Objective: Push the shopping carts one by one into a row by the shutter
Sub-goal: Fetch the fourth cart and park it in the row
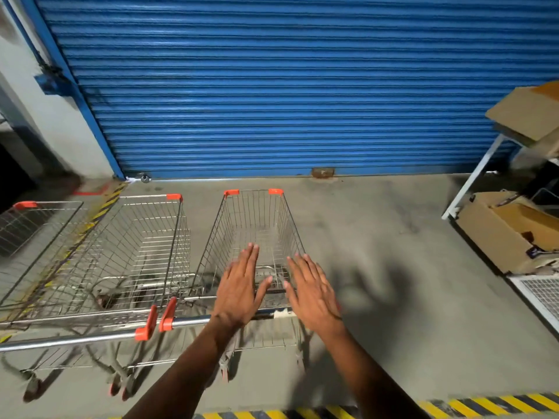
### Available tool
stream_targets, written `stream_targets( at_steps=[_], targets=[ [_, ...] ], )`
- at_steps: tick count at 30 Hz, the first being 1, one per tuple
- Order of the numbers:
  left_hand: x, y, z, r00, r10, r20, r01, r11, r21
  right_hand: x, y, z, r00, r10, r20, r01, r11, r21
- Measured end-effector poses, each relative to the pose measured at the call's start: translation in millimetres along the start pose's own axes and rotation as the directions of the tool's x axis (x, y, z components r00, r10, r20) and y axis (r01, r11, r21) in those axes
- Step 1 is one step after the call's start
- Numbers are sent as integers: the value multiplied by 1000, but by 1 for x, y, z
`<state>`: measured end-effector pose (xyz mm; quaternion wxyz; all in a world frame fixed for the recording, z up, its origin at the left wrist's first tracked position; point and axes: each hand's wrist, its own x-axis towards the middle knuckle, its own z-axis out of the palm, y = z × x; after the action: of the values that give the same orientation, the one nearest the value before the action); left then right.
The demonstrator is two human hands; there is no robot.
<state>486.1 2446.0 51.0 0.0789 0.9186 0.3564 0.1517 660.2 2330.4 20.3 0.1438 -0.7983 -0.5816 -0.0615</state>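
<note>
Three wire shopping carts with orange corner caps face the blue roller shutter [287, 86]. The right cart [254, 225] stands straight ahead of me, its chrome handle [193, 321] running under my wrists. My left hand [242, 285] and my right hand [311, 288] hover flat, palms down, fingers spread, just above and past that handle, gripping nothing. The middle cart [136, 246] stands close beside it on the left. A third cart [36, 225] is partly cut off at the left edge.
Cardboard boxes [511, 234] and a white metal rack [472, 182] with more cardboard crowd the right side. Yellow-black hazard tape [484, 403] runs along the floor behind me and diagonally by the left wall. Bare concrete floor lies between the right cart and the boxes.
</note>
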Motion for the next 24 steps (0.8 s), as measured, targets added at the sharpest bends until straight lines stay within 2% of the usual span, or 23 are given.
stream_targets(
  at_steps=[5,8,14,17,21,24],
  targets=[
    [4,49,-43,978,110,-176,-116,993,-22,-10,-10,-73,979,96,-180,-116,988,-104],
    [-15,85,-57,953,186,-238,-213,973,-94,-44,-12,-112,939,196,-281,-228,970,-85],
    [-84,172,-63,901,347,-259,-394,906,-154,-177,-1,-178,802,391,-452,-458,888,-44],
    [-123,231,-55,859,462,-222,-503,841,-197,-264,13,-207,750,480,-456,-572,816,-81],
    [-176,319,-49,765,608,-214,-645,722,-252,-382,35,-245,635,615,-467,-734,670,-116],
    [-231,396,-50,647,723,-241,-761,591,-269,-484,44,-276,513,683,-520,-835,537,-119]
  ],
)
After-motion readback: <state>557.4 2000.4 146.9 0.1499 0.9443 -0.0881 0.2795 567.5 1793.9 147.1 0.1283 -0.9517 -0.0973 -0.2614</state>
